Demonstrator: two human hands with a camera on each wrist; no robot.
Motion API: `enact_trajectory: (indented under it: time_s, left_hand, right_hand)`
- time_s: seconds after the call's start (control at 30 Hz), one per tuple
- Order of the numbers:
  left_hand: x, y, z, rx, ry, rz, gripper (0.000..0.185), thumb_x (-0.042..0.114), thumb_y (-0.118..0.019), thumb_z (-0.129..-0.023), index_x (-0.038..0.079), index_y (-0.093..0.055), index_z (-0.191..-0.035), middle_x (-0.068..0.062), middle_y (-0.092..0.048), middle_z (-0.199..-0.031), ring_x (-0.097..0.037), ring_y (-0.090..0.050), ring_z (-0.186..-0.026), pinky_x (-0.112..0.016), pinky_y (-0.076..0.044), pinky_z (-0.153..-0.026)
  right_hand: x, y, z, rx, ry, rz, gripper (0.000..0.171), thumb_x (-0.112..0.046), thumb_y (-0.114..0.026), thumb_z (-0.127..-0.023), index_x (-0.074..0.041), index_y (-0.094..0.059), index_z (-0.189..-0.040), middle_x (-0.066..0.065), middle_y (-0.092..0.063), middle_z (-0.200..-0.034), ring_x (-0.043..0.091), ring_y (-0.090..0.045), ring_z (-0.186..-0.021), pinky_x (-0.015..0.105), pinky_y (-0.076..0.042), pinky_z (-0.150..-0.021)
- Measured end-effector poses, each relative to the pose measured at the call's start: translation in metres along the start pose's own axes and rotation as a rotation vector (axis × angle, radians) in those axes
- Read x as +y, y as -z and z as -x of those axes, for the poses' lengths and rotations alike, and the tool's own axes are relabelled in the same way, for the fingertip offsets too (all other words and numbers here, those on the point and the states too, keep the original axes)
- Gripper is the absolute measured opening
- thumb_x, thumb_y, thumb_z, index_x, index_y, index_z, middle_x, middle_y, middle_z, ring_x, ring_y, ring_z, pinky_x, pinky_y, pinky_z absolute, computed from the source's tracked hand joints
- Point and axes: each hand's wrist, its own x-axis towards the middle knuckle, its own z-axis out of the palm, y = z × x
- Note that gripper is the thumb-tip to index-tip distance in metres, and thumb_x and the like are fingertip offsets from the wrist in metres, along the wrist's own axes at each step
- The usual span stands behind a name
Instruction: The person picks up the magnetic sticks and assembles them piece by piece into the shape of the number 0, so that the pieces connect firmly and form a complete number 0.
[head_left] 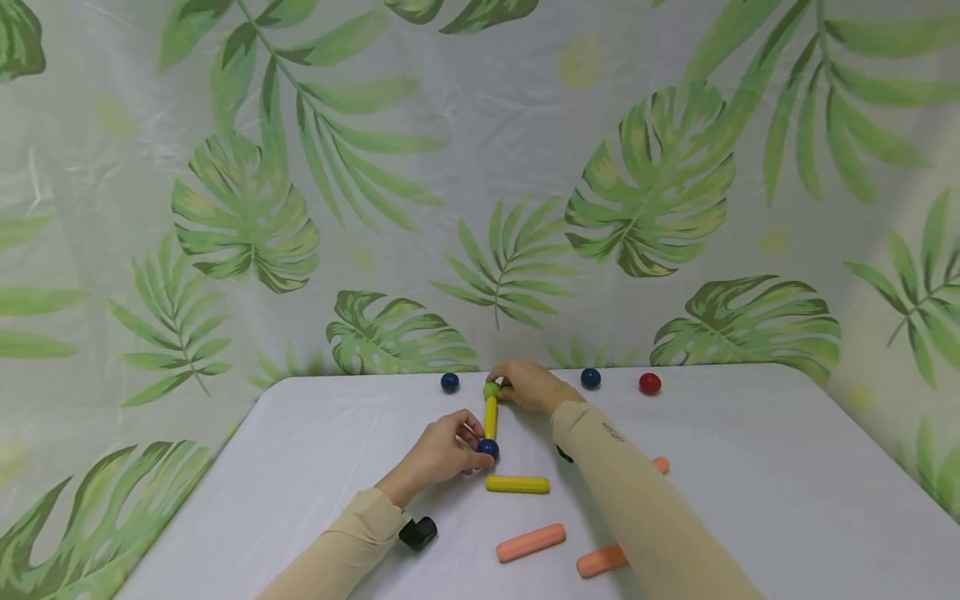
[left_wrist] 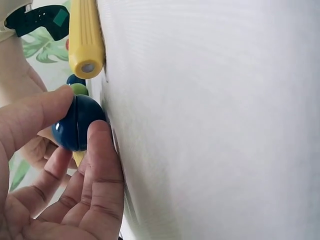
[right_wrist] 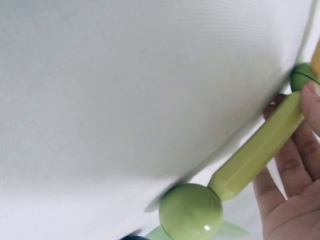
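I see my left hand [head_left: 438,454] pinching a dark blue ball [head_left: 487,448] between thumb and forefinger at the near end of a yellow rod [head_left: 491,417] that lies on the white table [head_left: 750,500], running toward 12 o'clock. In the left wrist view the thumb [left_wrist: 30,117] and forefinger [left_wrist: 102,165] press on opposite sides of that ball, the other fingers loosely curled below.

At the rod's far end sits a green ball [head_left: 491,389], and my right hand [head_left: 528,385] curls round it from 3 o'clock. The right wrist view shows those fingers [right_wrist: 290,165] lying along a light green rod [right_wrist: 257,152] with a second green ball [right_wrist: 191,211] at its end.

A loose yellow rod [head_left: 517,483] lies just at 6 o'clock of the blue ball. Two orange rods [head_left: 530,542] rest nearer me. Along the far edge sit two blue balls [head_left: 449,382] and a red ball [head_left: 649,383].
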Motion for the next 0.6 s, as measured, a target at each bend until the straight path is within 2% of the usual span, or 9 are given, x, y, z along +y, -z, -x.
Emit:
enact_trajectory:
  time_s: [0.2,0.37,0.47,0.6]
  left_hand:
    - [-0.003,0.001,0.000,-0.057,-0.025,0.011,0.036,0.014,-0.088,-0.089,0.008,-0.064,-0.116,-0.009,-0.068,-0.104,-0.014,-0.065,-0.073,-0.029,-0.059,-0.064]
    - [-0.006,0.004,-0.001,-0.103,-0.046,0.030,0.031,0.014,-0.083,-0.094,0.010,-0.066,-0.120,-0.009,-0.068,-0.109,-0.015,-0.066,-0.079,-0.031,-0.058,-0.066]
    - [-0.006,0.006,-0.001,-0.131,-0.050,0.049,0.028,0.013,-0.080,-0.096,0.010,-0.068,-0.122,-0.010,-0.068,-0.111,-0.015,-0.067,-0.082,-0.032,-0.059,-0.067]
    - [-0.009,0.008,-0.002,-0.161,-0.039,0.083,0.027,0.012,-0.076,-0.099,0.010,-0.070,-0.125,-0.011,-0.067,-0.114,-0.016,-0.069,-0.087,-0.031,-0.059,-0.070]
  right_hand:
    - [-0.001,0.009,0.010,-0.038,-0.036,-0.001,0.043,-0.011,-0.069,-0.106,-0.009,-0.063,-0.148,0.020,-0.072,-0.135,0.033,-0.069,-0.125,0.047,-0.055,-0.109]
    - [-0.003,0.024,0.023,-0.060,-0.016,0.006,0.038,-0.016,-0.068,-0.107,-0.007,-0.065,-0.143,0.021,-0.070,-0.137,0.036,-0.067,-0.128,0.050,-0.054,-0.109]
    - [-0.002,0.034,0.033,-0.065,0.014,0.003,0.031,-0.015,-0.068,-0.106,-0.005,-0.069,-0.136,0.018,-0.073,-0.129,0.032,-0.069,-0.120,0.047,-0.056,-0.105]
    - [-0.003,0.042,0.051,-0.080,0.041,0.010,0.022,-0.015,-0.071,-0.105,-0.005,-0.076,-0.123,0.009,-0.077,-0.110,0.019,-0.069,-0.098,0.037,-0.059,-0.093]
